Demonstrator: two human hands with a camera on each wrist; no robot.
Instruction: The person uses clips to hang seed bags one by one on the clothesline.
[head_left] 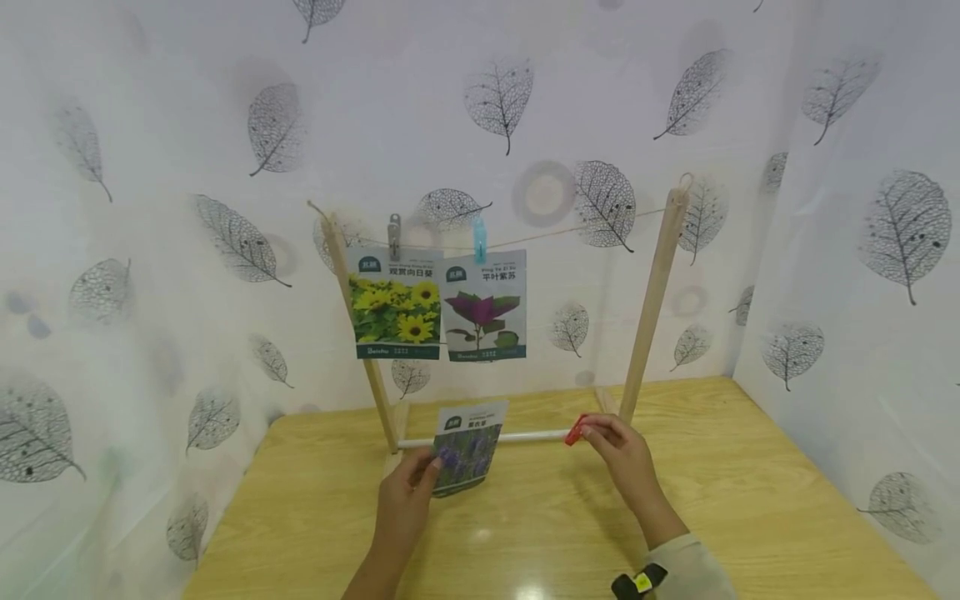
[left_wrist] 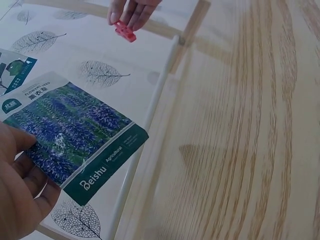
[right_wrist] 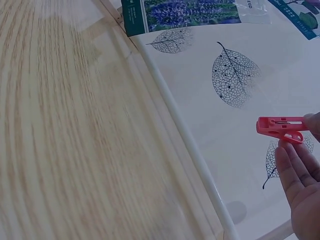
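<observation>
My left hand (head_left: pixel 405 500) pinches a seed packet (head_left: pixel 468 446) with purple lavender-like flowers by its left edge, above the table. In the left wrist view the thumb lies on the front of this packet (left_wrist: pixel 75 135) and the fingers go behind it. Off to the right, my right hand (head_left: pixel 622 454) holds a red clothespin (head_left: pixel 576 430) between thumb and fingertips; the right wrist view shows the clothespin (right_wrist: pixel 281 129) lying sideways. Two more packets hang from a string: a yellow sunflower packet (head_left: pixel 397 304) under a grey clothespin (head_left: pixel 394 236), and a purple-leaf packet (head_left: pixel 484 307) under a blue clothespin (head_left: pixel 480 240).
The string (head_left: pixel 585 227) runs between a left wooden post (head_left: pixel 360 333) and a right wooden post (head_left: pixel 654 308). A white rod (head_left: pixel 532 436) joins the posts low down, over the wood-grain table (head_left: pixel 525 517). Behind stands a leaf-printed curtain (head_left: pixel 420 108).
</observation>
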